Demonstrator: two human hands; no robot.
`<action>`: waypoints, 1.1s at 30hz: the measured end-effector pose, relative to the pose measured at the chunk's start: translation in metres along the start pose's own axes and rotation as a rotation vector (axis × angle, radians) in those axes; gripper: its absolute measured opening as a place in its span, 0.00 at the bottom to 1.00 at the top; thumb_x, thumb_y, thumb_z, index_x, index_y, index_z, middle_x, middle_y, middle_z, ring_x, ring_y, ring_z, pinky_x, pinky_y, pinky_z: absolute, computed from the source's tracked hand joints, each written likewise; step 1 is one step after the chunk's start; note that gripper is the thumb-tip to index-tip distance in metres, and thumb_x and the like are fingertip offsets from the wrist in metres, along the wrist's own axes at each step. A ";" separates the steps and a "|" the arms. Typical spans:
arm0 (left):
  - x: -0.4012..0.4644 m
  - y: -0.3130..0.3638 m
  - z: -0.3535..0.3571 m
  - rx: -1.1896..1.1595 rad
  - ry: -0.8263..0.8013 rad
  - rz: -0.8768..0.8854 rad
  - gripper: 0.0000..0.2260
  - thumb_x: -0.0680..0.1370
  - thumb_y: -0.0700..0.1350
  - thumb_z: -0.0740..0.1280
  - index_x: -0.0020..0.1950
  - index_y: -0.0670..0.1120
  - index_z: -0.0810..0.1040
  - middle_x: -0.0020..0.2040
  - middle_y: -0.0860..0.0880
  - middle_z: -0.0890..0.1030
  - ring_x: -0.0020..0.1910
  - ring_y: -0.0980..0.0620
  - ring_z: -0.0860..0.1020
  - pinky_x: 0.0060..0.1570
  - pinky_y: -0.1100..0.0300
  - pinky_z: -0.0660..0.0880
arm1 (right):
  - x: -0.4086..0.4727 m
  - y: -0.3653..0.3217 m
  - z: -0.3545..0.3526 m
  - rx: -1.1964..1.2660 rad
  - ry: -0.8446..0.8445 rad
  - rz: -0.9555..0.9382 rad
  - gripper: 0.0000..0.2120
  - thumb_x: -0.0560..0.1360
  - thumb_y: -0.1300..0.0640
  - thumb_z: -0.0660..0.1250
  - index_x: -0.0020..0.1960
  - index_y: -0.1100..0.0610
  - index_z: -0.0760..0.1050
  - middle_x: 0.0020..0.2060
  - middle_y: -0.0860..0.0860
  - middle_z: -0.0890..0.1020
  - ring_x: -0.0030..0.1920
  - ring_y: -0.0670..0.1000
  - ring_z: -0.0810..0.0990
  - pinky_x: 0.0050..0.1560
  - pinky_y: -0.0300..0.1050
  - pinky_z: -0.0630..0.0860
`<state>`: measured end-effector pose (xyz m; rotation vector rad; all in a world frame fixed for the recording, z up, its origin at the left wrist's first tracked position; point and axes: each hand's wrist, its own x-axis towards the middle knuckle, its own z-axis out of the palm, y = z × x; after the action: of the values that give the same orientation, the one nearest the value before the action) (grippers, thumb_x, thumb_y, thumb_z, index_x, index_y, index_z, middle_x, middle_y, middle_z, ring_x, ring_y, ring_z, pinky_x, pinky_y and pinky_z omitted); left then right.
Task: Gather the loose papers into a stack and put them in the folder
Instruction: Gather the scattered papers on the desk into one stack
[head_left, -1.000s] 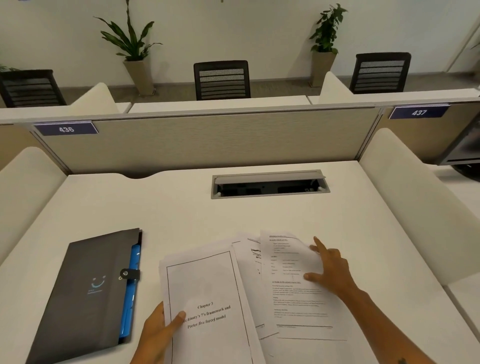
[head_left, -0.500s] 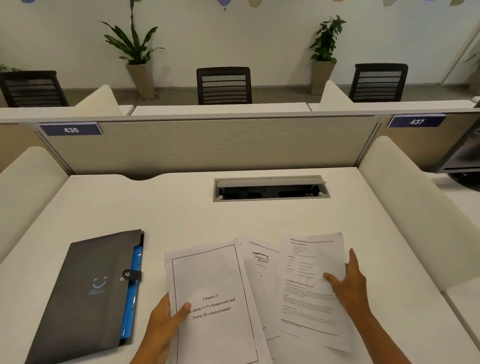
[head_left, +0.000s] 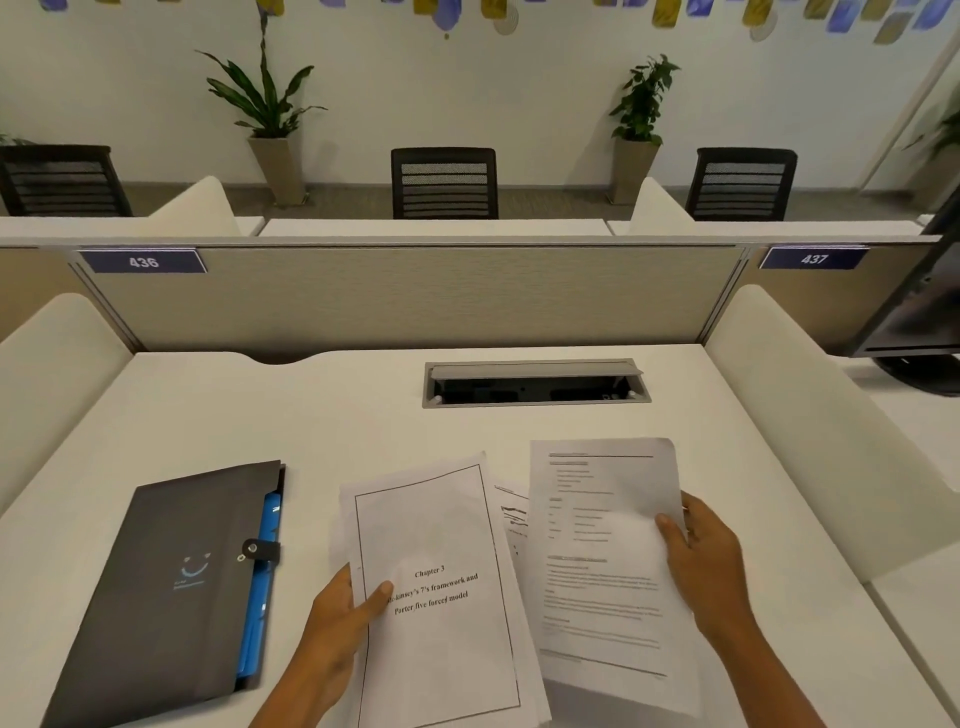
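Several loose white printed papers lie near the desk's front edge. My left hand (head_left: 340, 618) grips the left edge of the framed "Chapter 3" cover sheet (head_left: 441, 597), thumb on top. My right hand (head_left: 701, 561) pinches the right edge of a text page (head_left: 597, 561) and holds it raised off the desk, casting a shadow below. Another printed sheet (head_left: 511, 514) peeks out between the two. To the left lies a dark grey folder (head_left: 171, 587), shut with a snap tab, with blue dividers showing along its right edge.
White desk (head_left: 311, 415) with a grey cable hatch (head_left: 535, 383) set in its middle. A beige partition runs along the back, curved white side dividers (head_left: 810, 405) flank left and right. Black chairs and potted plants stand beyond.
My right hand has slid to the text page's right edge, pinched it and lifted it off the desk. My left hand stays on the cover sheet. The camera has tilted up slightly.
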<state>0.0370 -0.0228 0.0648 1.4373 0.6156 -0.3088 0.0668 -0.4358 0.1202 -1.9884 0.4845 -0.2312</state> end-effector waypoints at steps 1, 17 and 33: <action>-0.001 0.001 0.001 0.001 -0.013 0.002 0.14 0.76 0.44 0.74 0.58 0.59 0.78 0.48 0.66 0.86 0.52 0.60 0.82 0.44 0.63 0.77 | -0.005 -0.005 0.006 0.037 -0.031 0.012 0.15 0.84 0.60 0.68 0.70 0.54 0.79 0.52 0.41 0.85 0.51 0.44 0.85 0.57 0.50 0.83; -0.016 -0.019 -0.015 -0.015 -0.144 -0.081 0.21 0.76 0.44 0.75 0.68 0.50 0.77 0.62 0.52 0.84 0.63 0.49 0.81 0.61 0.54 0.77 | -0.088 -0.014 0.120 0.237 -0.468 0.213 0.16 0.86 0.59 0.62 0.57 0.43 0.86 0.52 0.47 0.91 0.54 0.51 0.90 0.60 0.56 0.85; -0.008 -0.047 -0.054 -0.039 0.128 -0.123 0.24 0.75 0.42 0.75 0.68 0.46 0.73 0.53 0.51 0.82 0.54 0.49 0.78 0.66 0.47 0.73 | -0.033 -0.018 0.180 -0.211 -0.544 -0.105 0.18 0.81 0.49 0.70 0.70 0.53 0.79 0.59 0.50 0.86 0.56 0.50 0.86 0.63 0.58 0.83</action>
<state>-0.0065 0.0228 0.0296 1.3916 0.8127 -0.3011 0.1080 -0.2679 0.0565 -2.1736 0.0542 0.3060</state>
